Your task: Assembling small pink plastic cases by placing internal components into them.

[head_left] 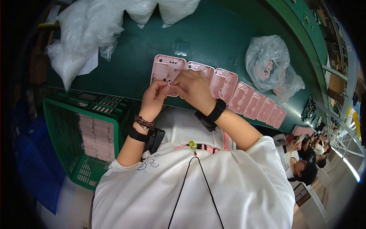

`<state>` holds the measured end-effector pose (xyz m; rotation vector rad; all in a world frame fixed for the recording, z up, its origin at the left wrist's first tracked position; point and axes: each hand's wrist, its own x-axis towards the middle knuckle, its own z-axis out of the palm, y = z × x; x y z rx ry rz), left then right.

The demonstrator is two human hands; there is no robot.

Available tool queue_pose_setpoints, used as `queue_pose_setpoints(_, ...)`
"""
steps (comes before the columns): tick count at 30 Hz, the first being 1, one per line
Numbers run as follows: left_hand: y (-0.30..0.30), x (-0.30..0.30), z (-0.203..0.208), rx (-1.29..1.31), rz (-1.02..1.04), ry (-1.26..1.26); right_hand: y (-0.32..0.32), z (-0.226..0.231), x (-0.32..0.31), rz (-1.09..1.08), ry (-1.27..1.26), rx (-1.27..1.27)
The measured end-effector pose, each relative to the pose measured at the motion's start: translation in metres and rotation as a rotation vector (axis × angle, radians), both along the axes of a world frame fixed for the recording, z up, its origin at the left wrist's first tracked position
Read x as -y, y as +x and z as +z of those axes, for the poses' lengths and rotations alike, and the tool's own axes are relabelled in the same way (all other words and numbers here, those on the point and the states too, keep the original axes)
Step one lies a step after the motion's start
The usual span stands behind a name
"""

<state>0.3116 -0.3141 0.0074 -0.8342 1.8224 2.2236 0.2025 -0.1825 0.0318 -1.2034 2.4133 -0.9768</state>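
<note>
1. Green crate (61, 137), pink packs (95, 137) inside: left of and below fingers.
2. Clear plastic bags (89, 30), white contents: above left of fingers.
3. Left hand (153, 100): fingers pinched nearly together on small pink piece (169, 83).
4. Leftmost pink molded shell (162, 70): on green table (217, 34), directly under fingers.
5. Right hand (194, 88): fingers curled, tips just beside left's; can't tell grip.
6. Row of pink shells (224, 82): right of fingers.
7. Clear bag (263, 53), small pink parts: farther right.
</note>
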Motion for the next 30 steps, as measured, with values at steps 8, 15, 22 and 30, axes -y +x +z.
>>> queue_pose_setpoints(8,-0.007,0.012,-0.002,-0.132,0.084,-0.936,-0.044,-0.032,0.034,0.173,0.230,-0.546)
queue_pose_setpoints(15,0.004,0.012,-0.014,-0.061,-0.066,-0.997,-0.053,-0.041,0.046,0.317,0.285,-0.660)
queue_pose_setpoints(22,0.012,0.013,-0.021,-0.046,-0.158,-0.949,-0.049,-0.038,0.045,0.349,0.340,-0.656)
queue_pose_setpoints(30,0.007,0.010,-0.014,-0.057,-0.112,-0.975,-0.029,0.000,-0.037,0.002,0.170,-0.246)
